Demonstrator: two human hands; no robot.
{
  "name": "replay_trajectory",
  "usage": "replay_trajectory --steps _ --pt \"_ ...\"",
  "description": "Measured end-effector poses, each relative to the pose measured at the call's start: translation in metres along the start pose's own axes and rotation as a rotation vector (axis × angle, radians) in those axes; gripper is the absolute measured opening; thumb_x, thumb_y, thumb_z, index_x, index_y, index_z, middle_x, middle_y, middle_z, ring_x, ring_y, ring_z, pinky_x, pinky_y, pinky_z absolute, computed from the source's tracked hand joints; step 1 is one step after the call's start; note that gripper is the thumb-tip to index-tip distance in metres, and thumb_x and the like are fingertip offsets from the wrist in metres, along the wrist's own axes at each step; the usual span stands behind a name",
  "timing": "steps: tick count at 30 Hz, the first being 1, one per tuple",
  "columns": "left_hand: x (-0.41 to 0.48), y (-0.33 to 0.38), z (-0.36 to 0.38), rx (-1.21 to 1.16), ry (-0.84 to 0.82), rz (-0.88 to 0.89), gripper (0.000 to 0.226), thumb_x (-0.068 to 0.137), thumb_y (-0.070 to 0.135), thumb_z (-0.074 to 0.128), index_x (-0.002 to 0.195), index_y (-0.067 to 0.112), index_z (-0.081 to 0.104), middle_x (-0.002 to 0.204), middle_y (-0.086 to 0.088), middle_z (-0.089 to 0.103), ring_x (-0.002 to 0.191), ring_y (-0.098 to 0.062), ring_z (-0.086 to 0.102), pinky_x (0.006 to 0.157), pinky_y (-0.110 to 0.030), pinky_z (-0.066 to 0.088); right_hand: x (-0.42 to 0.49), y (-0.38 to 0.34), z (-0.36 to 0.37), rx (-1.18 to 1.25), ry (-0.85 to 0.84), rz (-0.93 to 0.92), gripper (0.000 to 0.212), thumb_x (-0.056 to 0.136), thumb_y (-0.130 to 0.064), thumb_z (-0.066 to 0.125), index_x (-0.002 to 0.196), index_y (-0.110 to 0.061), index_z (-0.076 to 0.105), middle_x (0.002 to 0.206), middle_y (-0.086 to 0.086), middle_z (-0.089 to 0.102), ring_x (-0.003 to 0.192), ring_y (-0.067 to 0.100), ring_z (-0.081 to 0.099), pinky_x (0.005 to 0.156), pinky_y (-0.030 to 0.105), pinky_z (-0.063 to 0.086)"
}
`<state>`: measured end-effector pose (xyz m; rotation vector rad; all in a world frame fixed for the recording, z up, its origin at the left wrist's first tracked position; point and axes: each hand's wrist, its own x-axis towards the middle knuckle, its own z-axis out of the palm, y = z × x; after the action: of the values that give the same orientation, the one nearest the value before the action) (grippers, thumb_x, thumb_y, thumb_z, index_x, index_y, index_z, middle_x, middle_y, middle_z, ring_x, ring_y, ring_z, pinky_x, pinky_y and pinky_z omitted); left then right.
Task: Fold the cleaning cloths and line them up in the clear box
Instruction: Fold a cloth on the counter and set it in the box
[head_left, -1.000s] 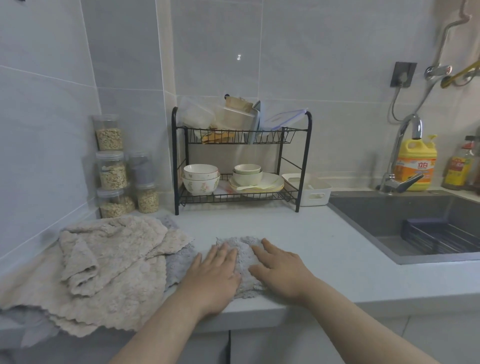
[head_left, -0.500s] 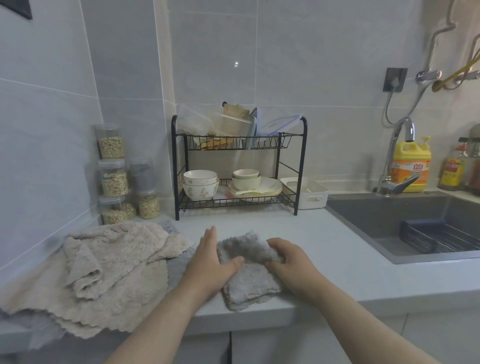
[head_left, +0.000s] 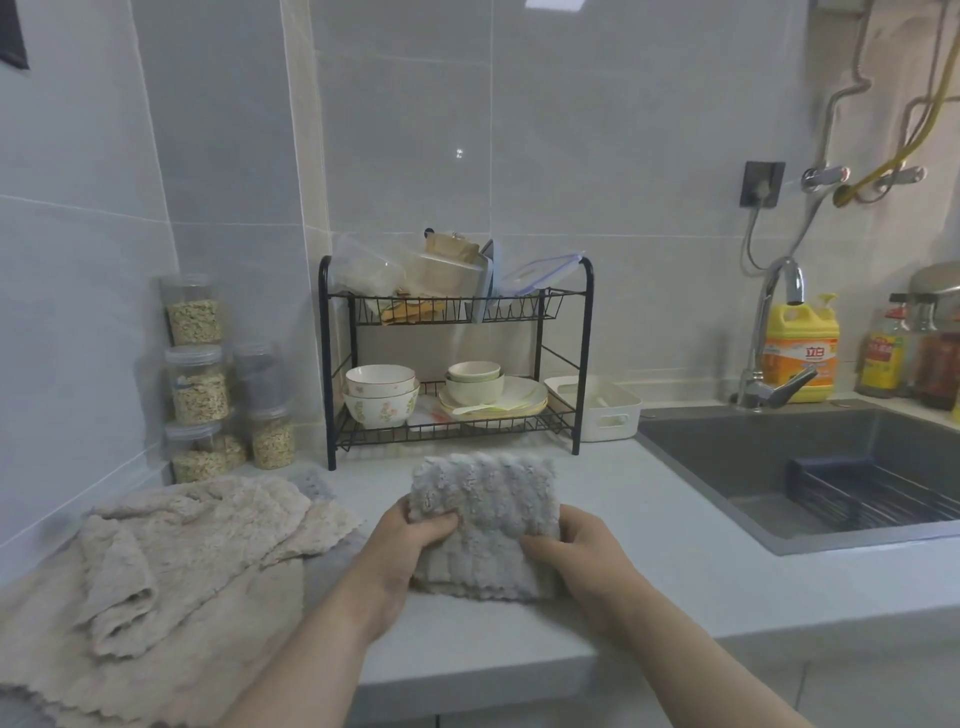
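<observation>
1. Folded grey cloth (head_left: 485, 525) sat btwn both hands, over the front part of the counter (head_left: 675, 530), in front of the dish rack (head_left: 457, 358).
2. L hand (head_left: 402, 540) gripped the cloth's left edge, thumb on top, fingers curled under.
3. R hand (head_left: 582, 556) gripped the right edge the same way, fingers wrapped round it.
4. Cloth's top edge was tilted up; scalloped lower edge was low by the counter. Couldn't tell if it touched.
5. Beige cloths (head_left: 171, 561) lay in a loose unfolded heap on the counter's left end, w/ a grey edge showing under them. They were apart from the held cloth.
6. Rack's top shelf held clear plastic boxes (head_left: 447, 270) and lids, jumbled. Couldn't tell which was the task's box.
7. Lower shelf had bowls (head_left: 382, 397) and plates (head_left: 498, 397).
8. White basket (head_left: 602, 410) stood just right of the rack.
9. Jars of grain (head_left: 197, 379) were stacked in the left corner by the wall.
10. Sink (head_left: 727, 467) was on the right, w/ the tap (head_left: 779, 332) and a yellow detergent bottle (head_left: 800, 348) behind it.
</observation>
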<state>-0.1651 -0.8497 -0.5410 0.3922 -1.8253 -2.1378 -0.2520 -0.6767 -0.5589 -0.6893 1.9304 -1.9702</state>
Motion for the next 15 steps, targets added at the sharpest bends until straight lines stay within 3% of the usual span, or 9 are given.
replay_trajectory --steps 3,8,11,15 --pt "-0.002 -0.002 -0.005 -0.032 -0.060 -0.020 0.038 0.075 0.001 0.072 0.111 0.006 0.059 0.099 -0.017 0.073 0.086 -0.027 0.072 0.077 -0.037 0.054 0.002 0.001 -0.005 0.111 0.018 0.019 0.014 0.079 0.002 0.063 0.091 -0.004 0.068 0.094 0.022 0.070 0.087 0.034 0.064 0.077 0.043 0.049" --pt "-0.009 0.000 -0.005 0.014 -0.167 -0.040 0.042 0.074 0.015 0.073 0.113 0.010 0.060 0.098 -0.010 0.074 0.095 -0.026 0.068 0.079 -0.035 0.050 0.002 -0.001 -0.005 0.236 0.002 0.037 0.023 0.067 -0.006 0.062 0.088 -0.009 0.071 0.098 0.029 0.067 0.090 0.037 0.061 0.088 0.054 0.045" --pt "-0.012 0.001 -0.004 0.031 -0.180 -0.009 0.046 0.063 0.017 0.076 0.108 0.014 0.063 0.098 -0.008 0.075 0.096 -0.024 0.068 0.086 -0.036 0.048 0.001 -0.001 -0.005 0.268 -0.031 0.034 0.028 0.067 -0.004 0.062 0.093 -0.004 0.070 0.097 0.027 0.067 0.092 0.037 0.061 0.087 0.050 0.044" --pt "-0.010 0.002 -0.006 -0.068 -0.174 -0.013 0.038 0.066 0.007 0.073 0.103 0.008 0.066 0.098 -0.014 0.074 0.093 -0.027 0.070 0.094 -0.043 0.047 0.000 -0.002 -0.003 0.242 -0.045 0.043 0.024 0.070 -0.007 0.064 0.093 -0.005 0.070 0.092 0.026 0.063 0.086 0.035 0.056 0.078 0.046 0.040"
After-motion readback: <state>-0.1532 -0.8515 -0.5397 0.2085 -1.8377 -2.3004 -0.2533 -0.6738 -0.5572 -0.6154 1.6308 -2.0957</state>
